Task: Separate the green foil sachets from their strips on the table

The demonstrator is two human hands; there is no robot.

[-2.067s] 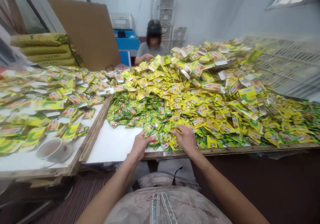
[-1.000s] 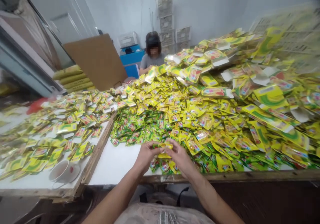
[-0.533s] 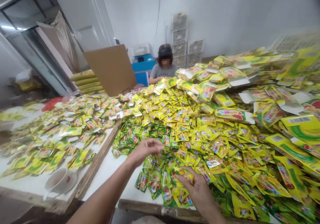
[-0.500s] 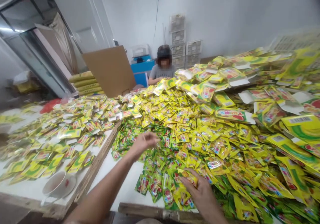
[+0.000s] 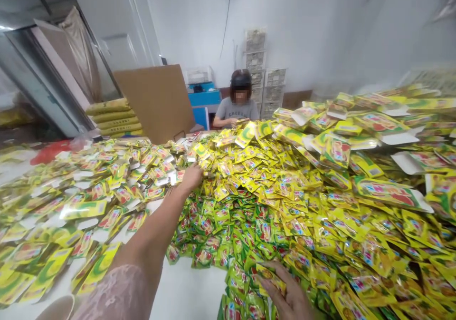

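Observation:
Stretched out ahead, my left hand (image 5: 192, 176) is at the left edge of the heap of small yellow sachets (image 5: 256, 168). Its fingertips are turned away and blurred, so what they touch is hidden. Low in the view, my right hand (image 5: 290, 294) has a yellow sachet (image 5: 272, 279) between its thumb and fingers. Around and under that hand lie green sachets (image 5: 245, 279), which spread back to the yellow heap.
Flat yellow-green boxes (image 5: 384, 194) are piled on the right; more boxes (image 5: 85, 209) cover the left table. A cup (image 5: 59, 308) stands at the lower left edge. Across the heap sits a person (image 5: 237, 106) beside a large cardboard sheet (image 5: 153, 101).
My left hand has moved forward and slightly left, from above the green sachets to the yellow heap's edge. My right hand still grips a yellow sachet. The view has shifted.

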